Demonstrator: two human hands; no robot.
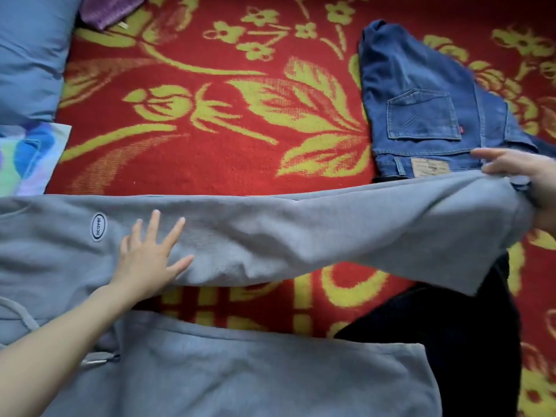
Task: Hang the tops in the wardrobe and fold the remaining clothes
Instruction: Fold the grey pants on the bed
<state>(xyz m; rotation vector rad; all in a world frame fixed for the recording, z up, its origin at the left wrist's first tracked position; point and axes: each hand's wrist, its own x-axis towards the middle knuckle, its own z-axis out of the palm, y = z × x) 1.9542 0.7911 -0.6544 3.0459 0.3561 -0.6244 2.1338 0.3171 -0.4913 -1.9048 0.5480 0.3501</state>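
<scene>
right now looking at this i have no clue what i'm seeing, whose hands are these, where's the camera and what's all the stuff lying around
There is no machine here. One camera worn on a person's head looks forward and down, so the two bare hands are that person's own. The left hand lies flat, fingers spread, on a grey garment with a small oval logo. The right hand grips the far end of one long part of that garment, which appears lifted a little. Everything lies on a red blanket with yellow flowers. Folded blue jeans sit just beyond the right hand, a dark garment lies at the lower right, and a blue pillow is at the upper left.
</scene>
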